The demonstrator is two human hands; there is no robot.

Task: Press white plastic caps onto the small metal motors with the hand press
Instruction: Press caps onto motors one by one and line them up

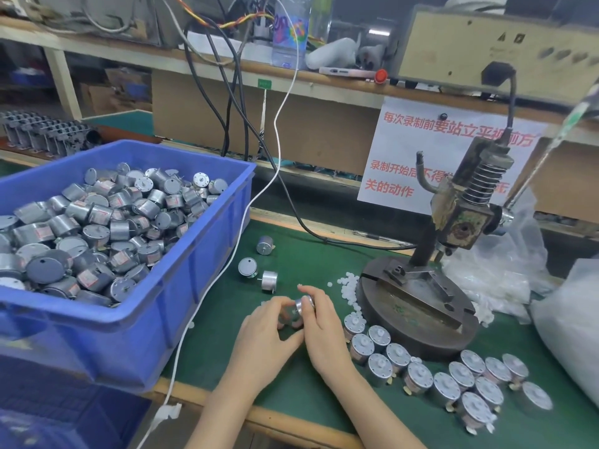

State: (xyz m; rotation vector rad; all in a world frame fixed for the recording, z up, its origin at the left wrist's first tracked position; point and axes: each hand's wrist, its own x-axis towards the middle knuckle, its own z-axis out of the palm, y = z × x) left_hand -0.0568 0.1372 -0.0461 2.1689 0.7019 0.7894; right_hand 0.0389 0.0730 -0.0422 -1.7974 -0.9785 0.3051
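Observation:
My left hand point(269, 332) and my right hand point(319, 322) meet over the green mat point(291, 393), and both hold one small silver motor point(303, 304) between their fingertips. Three loose motors point(256, 265) lie on the mat just beyond the hands. A heap of small white plastic caps point(348, 288) sits against the round base of the hand press point(418, 306), which stands to the right of the hands with its ram point(460, 222) raised. Several motors with white caps on top point(453, 374) stand in rows in front of the press.
A blue crate point(181, 286) full of silver motors fills the left side. A white cable point(227, 264) runs across the mat beside the crate. Clear plastic bags point(505, 280) lie right of the press. A shelf with equipment and a printed sign point(421, 150) stands behind.

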